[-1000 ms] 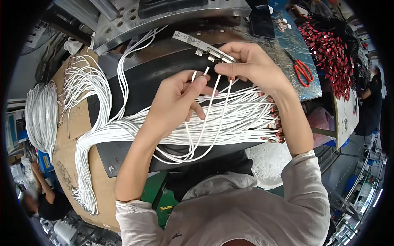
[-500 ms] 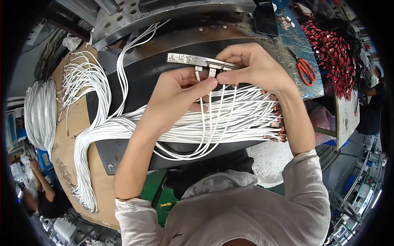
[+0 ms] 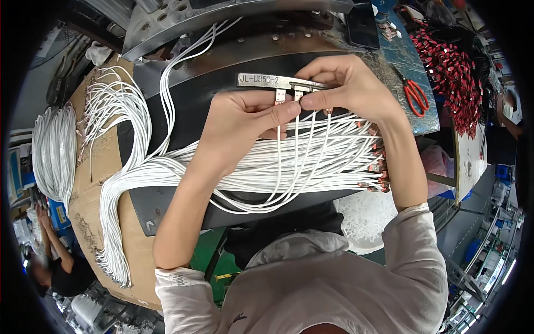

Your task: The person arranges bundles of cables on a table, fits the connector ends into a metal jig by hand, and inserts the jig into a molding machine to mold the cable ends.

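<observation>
Hands: left hand (image 3: 239, 125) pinching a white cable (image 3: 296, 125) close under its connector (image 3: 298, 96); right hand (image 3: 356, 92) gripping the right end of a metal bar (image 3: 258, 80) between thumb and fingers.
Metal bar: held up above the cable bundle (image 3: 239, 175), nearly level, left end free; connectors along its lower edge, seating too small to tell.
Left pinch: best kept on the connector body, I judge, pushing square to the bar rather than bending the cable.
Right grip: should stay firm, countering tilt.
Slack: hanging cables loop below; safest uncrossed, untugged.
Pliers: red-handled pliers (image 3: 409, 86) on desk (image 3: 425, 125), well apart.
</observation>
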Motion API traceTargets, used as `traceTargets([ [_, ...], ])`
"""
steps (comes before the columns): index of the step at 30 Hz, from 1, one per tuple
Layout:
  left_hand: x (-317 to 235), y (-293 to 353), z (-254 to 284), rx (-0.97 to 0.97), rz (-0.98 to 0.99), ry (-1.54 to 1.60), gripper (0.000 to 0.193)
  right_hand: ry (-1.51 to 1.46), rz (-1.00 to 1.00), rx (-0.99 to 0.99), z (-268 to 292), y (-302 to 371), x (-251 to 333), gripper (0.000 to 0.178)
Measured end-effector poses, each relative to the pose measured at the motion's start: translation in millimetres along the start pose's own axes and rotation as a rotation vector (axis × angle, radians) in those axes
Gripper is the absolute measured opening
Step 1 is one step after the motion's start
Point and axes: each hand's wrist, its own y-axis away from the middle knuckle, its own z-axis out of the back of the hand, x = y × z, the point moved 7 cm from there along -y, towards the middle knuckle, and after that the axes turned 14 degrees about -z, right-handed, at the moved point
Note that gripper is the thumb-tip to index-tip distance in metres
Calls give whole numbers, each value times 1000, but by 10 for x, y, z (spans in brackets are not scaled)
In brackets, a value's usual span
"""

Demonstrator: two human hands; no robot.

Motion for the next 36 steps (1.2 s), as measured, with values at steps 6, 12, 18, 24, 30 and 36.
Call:
traceTargets([
  [6,-119,-55,297,-23,-83,-486,30,388,62,10,142,-297,270,28],
  [12,-726,-138,226,-86,-867,-1384,28,766,510,-421,530,-811,517,30],
  [18,-473,-928,357,-223,-952,-1720,39,684,544,-711,796,-1474,798,17],
  [24,-487,-1195,460,-220,-978,-1563,20,730,890,-889,735,-1462,832,13],
  [30,-849,-359,288,-74,-886,-1184,11,861,674,-858,645,-1014,825,31],
  [36,-1362,779,2000,-831,-493,-869,15,764,439,-715,963,-316,189,23],
])
